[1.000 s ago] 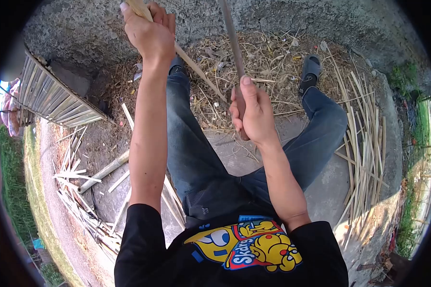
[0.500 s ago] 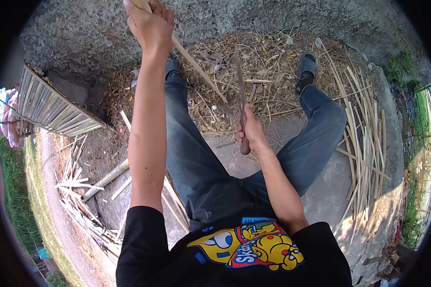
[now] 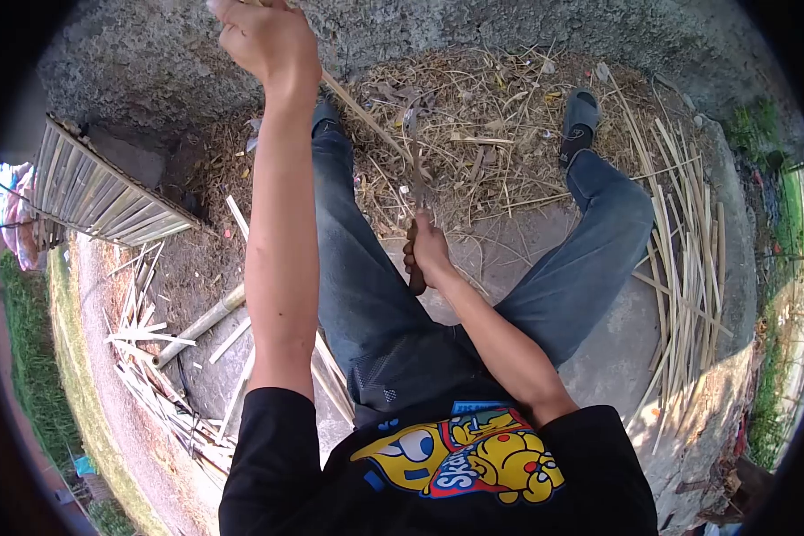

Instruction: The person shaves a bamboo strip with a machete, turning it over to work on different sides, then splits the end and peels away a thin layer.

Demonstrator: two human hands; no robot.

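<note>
Raised at the upper left, my left hand is closed around a long, thin bamboo strip. The strip slants down to the right, toward the ground between my legs. My right hand grips the brown handle of a long knife, its blade pointing away from me. Near the strip's lower end, the blade overlaps it in this view. Below both lies a litter of dry shavings and bamboo scraps.
Split bamboo strips lie in a pile to my right, with more strips at my left beside a bamboo pole. A slatted bamboo panel leans at the left. A rough concrete wall rises ahead, past my feet.
My right hand has swung the knife leftward, from apart to overlapping the bamboo strip's lower end. My left hand has shifted slightly up and left with the strip.
</note>
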